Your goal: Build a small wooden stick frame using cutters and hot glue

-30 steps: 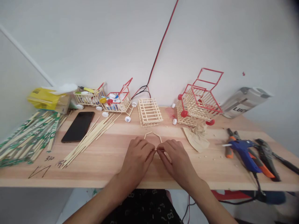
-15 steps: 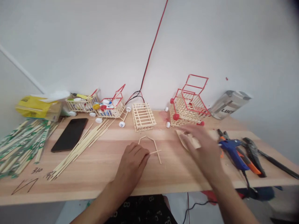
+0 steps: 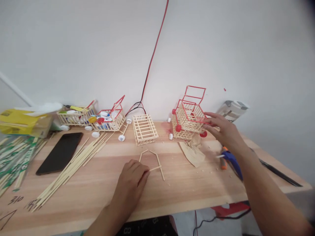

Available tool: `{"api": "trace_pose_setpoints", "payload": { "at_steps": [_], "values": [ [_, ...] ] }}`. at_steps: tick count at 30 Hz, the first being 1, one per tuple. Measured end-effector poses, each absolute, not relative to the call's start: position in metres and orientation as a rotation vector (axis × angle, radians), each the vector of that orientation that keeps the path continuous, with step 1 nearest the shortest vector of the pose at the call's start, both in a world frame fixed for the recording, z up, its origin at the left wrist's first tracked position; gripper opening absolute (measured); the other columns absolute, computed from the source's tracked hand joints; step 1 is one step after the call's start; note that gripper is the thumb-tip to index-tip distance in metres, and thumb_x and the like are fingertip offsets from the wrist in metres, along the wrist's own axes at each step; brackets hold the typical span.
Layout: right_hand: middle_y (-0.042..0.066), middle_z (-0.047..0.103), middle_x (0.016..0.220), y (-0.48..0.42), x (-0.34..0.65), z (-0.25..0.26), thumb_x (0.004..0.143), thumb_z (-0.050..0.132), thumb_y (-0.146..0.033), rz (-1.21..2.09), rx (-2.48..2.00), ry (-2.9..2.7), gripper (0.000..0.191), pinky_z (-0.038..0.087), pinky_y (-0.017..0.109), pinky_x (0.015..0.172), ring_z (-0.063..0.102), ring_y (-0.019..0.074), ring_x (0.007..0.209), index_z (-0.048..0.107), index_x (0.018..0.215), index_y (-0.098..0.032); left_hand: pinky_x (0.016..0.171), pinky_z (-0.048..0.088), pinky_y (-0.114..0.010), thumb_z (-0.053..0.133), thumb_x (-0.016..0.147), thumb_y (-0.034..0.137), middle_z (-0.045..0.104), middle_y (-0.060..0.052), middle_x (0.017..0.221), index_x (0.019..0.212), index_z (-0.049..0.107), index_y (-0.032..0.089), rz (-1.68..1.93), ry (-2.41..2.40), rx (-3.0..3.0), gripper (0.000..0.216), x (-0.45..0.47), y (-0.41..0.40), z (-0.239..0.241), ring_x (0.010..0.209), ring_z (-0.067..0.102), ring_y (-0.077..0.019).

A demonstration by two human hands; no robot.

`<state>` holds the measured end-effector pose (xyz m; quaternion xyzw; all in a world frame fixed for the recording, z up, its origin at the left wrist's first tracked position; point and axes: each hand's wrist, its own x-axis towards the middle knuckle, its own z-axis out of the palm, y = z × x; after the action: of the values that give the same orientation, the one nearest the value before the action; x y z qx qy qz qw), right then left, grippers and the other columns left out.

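My left hand rests low over the table, its thumb and fingers pinching a thin bamboo stick. That stick's far end meets a bent stick piece. Another bent stick piece lies beside it, partly hidden by the hand. My right hand reaches across to the right side of a small stick shopping cart with red trim and red wheels. Its fingers are apart at the cart's front corner; whether they touch it I cannot tell. A stick basket frame stands behind my left hand.
Two filled stick carts stand at the back left. A black phone, loose bamboo sticks and bagged sticks lie left. Brown paper lies before the red-trimmed cart. A blue glue gun is partly behind my right arm.
My right hand has moved from above the brown paper rightward and back to the red-trimmed cart, uncovering the paper. My left hand still pinches the stick. The view has shifted right.
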<state>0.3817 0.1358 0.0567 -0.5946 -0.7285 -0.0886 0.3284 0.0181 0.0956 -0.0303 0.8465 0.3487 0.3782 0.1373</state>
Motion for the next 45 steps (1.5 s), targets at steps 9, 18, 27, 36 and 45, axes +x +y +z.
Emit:
{"api": "trace_pose_setpoints", "payload": {
  "at_steps": [9, 18, 27, 36, 45],
  "values": [
    [0.008, 0.064, 0.118, 0.148, 0.391, 0.087, 0.085, 0.054, -0.042, 0.025, -1.496, -1.719, 0.023, 0.049, 0.041, 0.087, 0.062, 0.0248, 0.101, 0.063, 0.084, -0.021, 0.073, 0.040, -0.034, 0.047, 0.091, 0.011, 0.060, -0.002, 0.077, 0.083, 0.056, 0.018, 1.114, 1.015, 2.476, 0.014, 0.018, 0.096, -0.030, 0.078, 0.052, -0.0182],
    [0.004, 0.062, 0.077, 0.147, 0.406, 0.120, 0.084, 0.056, -0.042, 0.337, -1.496, -1.496, 0.026, 0.048, 0.026, 0.068, 0.057, 0.0117, 0.068, 0.060, 0.087, -0.016, 0.071, 0.041, -0.032, 0.048, 0.090, 0.012, 0.060, -0.001, 0.076, 0.083, 0.056, 0.019, 1.150, 1.003, 2.511, 0.012, 0.016, 0.097, -0.032, 0.075, 0.053, -0.0179],
    [0.004, 0.061, 0.075, 0.145, 0.416, 0.123, 0.084, 0.058, -0.043, 0.416, -1.455, -1.450, 0.027, 0.046, 0.023, 0.063, 0.056, 0.0098, 0.065, 0.060, 0.086, -0.017, 0.070, 0.042, -0.032, 0.047, 0.090, 0.012, 0.061, -0.001, 0.076, 0.083, 0.055, 0.019, 1.141, 1.016, 2.515, 0.013, 0.016, 0.096, -0.030, 0.075, 0.054, -0.0184],
    [0.001, 0.062, 0.071, 0.144, 0.403, 0.107, 0.085, 0.056, -0.048, 0.234, -1.442, -1.476, 0.026, 0.050, 0.029, 0.061, 0.057, 0.0147, 0.062, 0.062, 0.083, -0.022, 0.069, 0.043, -0.032, 0.047, 0.090, 0.013, 0.061, -0.001, 0.075, 0.083, 0.056, 0.019, 1.160, 1.004, 2.536, 0.013, 0.017, 0.098, -0.030, 0.074, 0.055, -0.0176],
    [0.004, 0.068, 0.089, 0.146, 0.387, 0.100, 0.085, 0.055, -0.044, 0.033, -1.472, -1.556, 0.024, 0.050, 0.032, 0.068, 0.061, 0.0174, 0.072, 0.062, 0.087, -0.021, 0.069, 0.044, -0.031, 0.048, 0.090, 0.014, 0.062, -0.001, 0.075, 0.083, 0.056, 0.020, 1.180, 1.014, 2.538, 0.012, 0.017, 0.097, -0.029, 0.074, 0.055, -0.0177]
  ]
}}
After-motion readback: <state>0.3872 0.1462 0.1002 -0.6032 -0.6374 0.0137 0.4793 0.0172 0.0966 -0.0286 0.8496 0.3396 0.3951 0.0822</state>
